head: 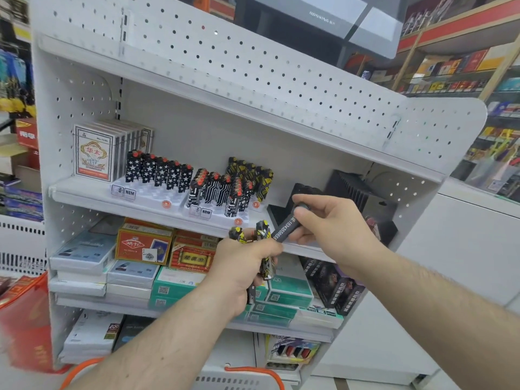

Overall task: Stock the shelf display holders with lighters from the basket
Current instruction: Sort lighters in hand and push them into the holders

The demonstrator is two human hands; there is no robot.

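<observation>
My left hand (242,266) grips a bunch of black-and-yellow lighters (263,233), their tops sticking up above my fist. My right hand (329,220) pinches a dark grey lighter (287,228) printed with white digits, tilted, just in front of the black display holder (281,213) on the middle shelf. Two white display holders sit on that shelf: the left white holder (146,192) carries a row of star-patterned lighters (159,173), the right white holder (213,216) carries black-and-white circuit-patterned lighters (213,190). More black-and-yellow lighters (250,173) stand behind them.
Playing-card boxes (94,153) stand at the shelf's left end, and a black ribbed stand (354,187) at its right end. Stacked card and cigarette boxes (146,246) fill the lower shelves. The orange basket handles (253,371) show at the bottom edge. A red bag (25,319) hangs at left.
</observation>
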